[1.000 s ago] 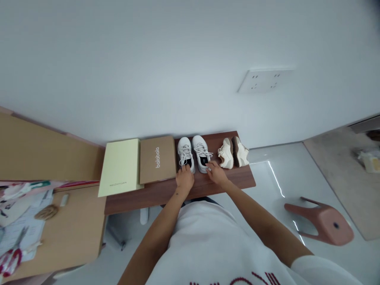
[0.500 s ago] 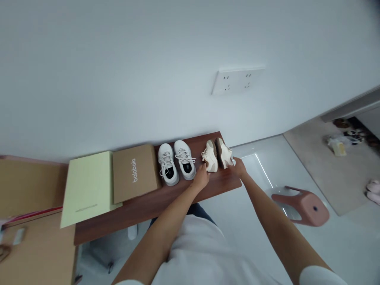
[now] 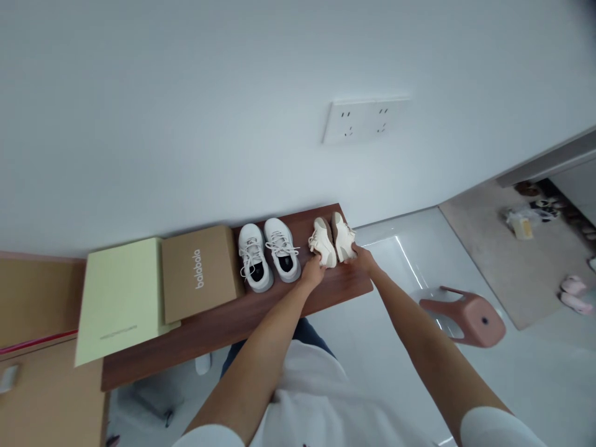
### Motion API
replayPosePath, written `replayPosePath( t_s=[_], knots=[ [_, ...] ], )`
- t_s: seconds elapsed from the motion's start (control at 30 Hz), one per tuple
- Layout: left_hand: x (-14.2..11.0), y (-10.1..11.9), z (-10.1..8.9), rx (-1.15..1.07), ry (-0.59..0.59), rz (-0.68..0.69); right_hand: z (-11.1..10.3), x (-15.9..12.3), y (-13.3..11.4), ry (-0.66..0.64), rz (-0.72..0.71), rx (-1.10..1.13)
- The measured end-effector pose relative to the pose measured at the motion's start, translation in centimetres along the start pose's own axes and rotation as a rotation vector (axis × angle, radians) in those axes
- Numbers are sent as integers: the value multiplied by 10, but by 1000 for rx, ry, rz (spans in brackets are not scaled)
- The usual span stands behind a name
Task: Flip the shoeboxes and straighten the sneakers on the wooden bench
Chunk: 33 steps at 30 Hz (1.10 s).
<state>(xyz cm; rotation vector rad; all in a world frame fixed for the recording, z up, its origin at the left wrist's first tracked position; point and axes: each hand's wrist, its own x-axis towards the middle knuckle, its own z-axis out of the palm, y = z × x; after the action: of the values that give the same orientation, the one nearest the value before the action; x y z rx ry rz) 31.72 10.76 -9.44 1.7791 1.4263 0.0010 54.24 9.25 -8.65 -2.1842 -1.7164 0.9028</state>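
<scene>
Head: two cream shoes [image 3: 326, 246], one stool [image 3: 484, 321]

We seem to be in a home, though we cannot tell which room. We see a plain white wall [image 3: 209, 124] with a double socket plate [image 3: 367, 121] set into it, and a glossy pale floor [image 3: 386, 360] that mirrors a strip of light. Over to the right, a beige floor area [image 3: 493, 254] has pink footwear [image 3: 575, 294] near its edge and more shoes, blurred, by a dark strip beyond, much as in a household entrance. A pink stool [image 3: 487, 323] stands nearby, and we find lace-up sneakers [image 3: 280, 234] and a balabala shoebox [image 3: 200, 273] along a narrow wood-grain table [image 3: 223, 331]
</scene>
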Motion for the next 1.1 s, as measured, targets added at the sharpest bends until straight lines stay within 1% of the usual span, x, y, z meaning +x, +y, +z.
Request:
replayPosePath(
  t_s=[0.1,0.2,0.3,0.4,0.5,0.6,0.73,0.83,0.97,1.1],
  knots=[
    [-5,-1,-3,-44,79,52,-6,1,-3,31,-47,10],
    [-8,1,-8,-52,149,107,-11,5,-11,43,-106,-67],
    [-8,6,-15,5,167,160,-14,10,-22,51,-183,-171],
    [-8,10,-20,115,160,192,-13,11,-31,43,-243,-279],
    [-8,12,-22,207,170,214,-10,12,-38,32,-277,-368],
    [-5,11,-22,267,211,234,-6,13,-45,33,-322,-407],
    [-1,8,-21,346,253,243,-1,16,-56,14,-316,-437],
    [2,6,-19,379,262,245,2,19,-61,14,-304,-444],
    [4,4,-14,413,237,236,6,22,-60,34,-304,-444],
    [6,6,-11,389,225,224,14,23,-55,39,-313,-444]
  ],
)
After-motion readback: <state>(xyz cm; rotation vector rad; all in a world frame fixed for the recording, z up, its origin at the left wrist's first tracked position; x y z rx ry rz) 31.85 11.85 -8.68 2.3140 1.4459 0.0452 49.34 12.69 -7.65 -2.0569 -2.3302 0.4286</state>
